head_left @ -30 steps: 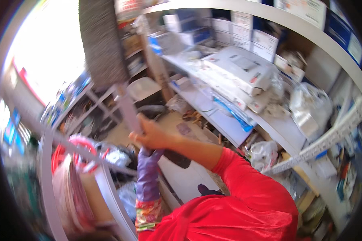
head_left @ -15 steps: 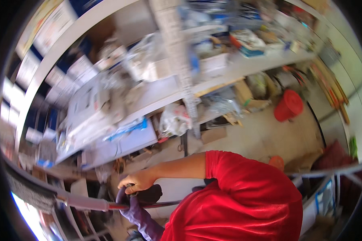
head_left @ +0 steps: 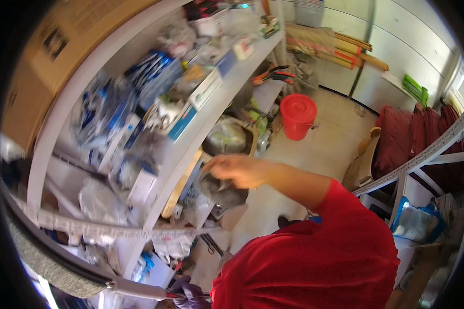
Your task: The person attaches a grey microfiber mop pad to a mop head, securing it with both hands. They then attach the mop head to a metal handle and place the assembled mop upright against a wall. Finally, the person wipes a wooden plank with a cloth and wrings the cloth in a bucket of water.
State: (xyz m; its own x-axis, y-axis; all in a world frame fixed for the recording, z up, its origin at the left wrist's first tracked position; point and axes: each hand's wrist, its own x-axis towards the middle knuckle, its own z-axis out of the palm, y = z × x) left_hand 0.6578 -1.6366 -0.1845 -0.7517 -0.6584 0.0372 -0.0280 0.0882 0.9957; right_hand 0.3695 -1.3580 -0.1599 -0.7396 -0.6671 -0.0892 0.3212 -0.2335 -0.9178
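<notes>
My right arm, in a red sleeve, reaches out ahead and left toward the shelving. My right hand (head_left: 235,171) is closed and blurred by motion. A dark grey, soft-looking item (head_left: 224,194) hangs from its fingers; its exact kind is unclear. Behind it, under the shelf, lies a brown box (head_left: 250,141) with a clear bag in it. Low at the bottom edge shows my left hand (head_left: 189,294), covered in purple and partly cut off by the frame and my red shirt. Its fingers are too blurred to read.
Metal shelving (head_left: 191,139) crowded with packets and small boxes runs along the left. A red lidded bucket (head_left: 298,116) stands on the floor ahead. Dark red fabric bundles (head_left: 394,136) lie to the right, beside a slotted metal rack (head_left: 423,157). Orange-handled pliers-like tools (head_left: 273,75) rest near the far shelf end.
My view has swung right along the shelving. My right hand has come away from my purple-covered left hand and stretched forward, the dark grey item with it. My left hand is now lower in view.
</notes>
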